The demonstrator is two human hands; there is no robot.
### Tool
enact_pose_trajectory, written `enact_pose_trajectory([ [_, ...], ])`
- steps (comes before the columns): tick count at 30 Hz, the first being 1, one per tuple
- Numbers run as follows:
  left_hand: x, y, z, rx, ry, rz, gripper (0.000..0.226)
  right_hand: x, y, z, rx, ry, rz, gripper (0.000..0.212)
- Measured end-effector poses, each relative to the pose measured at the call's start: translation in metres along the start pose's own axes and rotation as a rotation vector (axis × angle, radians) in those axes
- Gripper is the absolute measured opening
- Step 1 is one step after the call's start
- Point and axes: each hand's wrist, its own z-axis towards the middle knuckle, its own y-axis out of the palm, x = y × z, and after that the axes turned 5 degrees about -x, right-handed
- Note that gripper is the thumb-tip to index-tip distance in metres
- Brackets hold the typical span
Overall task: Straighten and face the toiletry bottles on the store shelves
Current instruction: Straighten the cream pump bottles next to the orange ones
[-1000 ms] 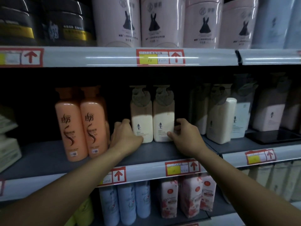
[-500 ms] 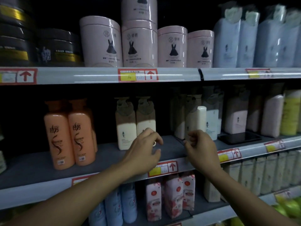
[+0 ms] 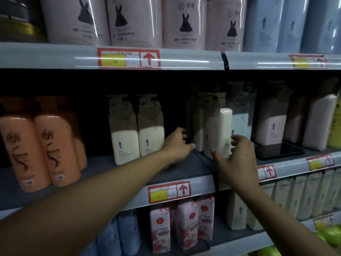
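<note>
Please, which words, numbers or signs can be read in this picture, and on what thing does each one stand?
"↑" (red arrow): price tag on the upper shelf rail.
"↑": price tag on the middle shelf rail.
"↑": price tag further right on that rail.
Large dark characters on the orange bottles: too blurred to read.
Small print on the pink tubs and cream bottles: too small to read.
Prices on the yellow tag fields: unreadable.

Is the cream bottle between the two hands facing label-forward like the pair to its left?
No. The cream bottle stands turned, its narrow edge forward, while the pair of white bottles shows flat fronts.
</note>
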Motion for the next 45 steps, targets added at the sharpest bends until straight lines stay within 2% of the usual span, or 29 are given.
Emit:
enact_pose_trajectory([
  [5, -0.004, 0.014, 0.039, 0.056, -0.064, 0.05, 0.06, 0.009, 0.012, 0.019, 0.029, -0.021, 0.024, 0.081],
  [10, -0.003, 0.024, 0.054, 0.076, -0.011, -0.198, 0.064, 0.012, 0.012, 0.033, 0.073, -0.002, 0.029, 0.085],
  [15, -0.008, 0.024, 0.061, 0.068, 0.027, -0.214, 0.088, 0.01, 0.018, 0.034, 0.075, -0.001, 0.013, 0.067],
  [22, -0.005, 0.023, 0.054, 0.145, 0.027, -0.166, 0.079, 0.013, 0.014, 0.031, 0.078, -0.021, 0.04, 0.059],
  [28, 0.005, 0.011, 0.033, 0.154, 0.027, -0.049, 0.065, 0.014, 0.004, 0.025, 0.068, -0.018, 0.133, 0.049],
  [31, 0.008, 0.006, 0.017, 0.185, -0.016, 0.062, 0.051, 0.012, -0.002, 0.02, 0.065, -0.031, 0.133, 0.046],
  [38, 0.009, -0.002, -0.03, 0.274, 0.091, 0.028, 0.062, 0.005, -0.014, 0.0, 0.02, -0.109, 0.227, 0.039],
  [45, -0.002, -0.03, -0.076, 0.333, 0.14, -0.007, 0.061, -0.016, -0.022, -0.018, -0.072, -0.233, 0.333, 0.036],
])
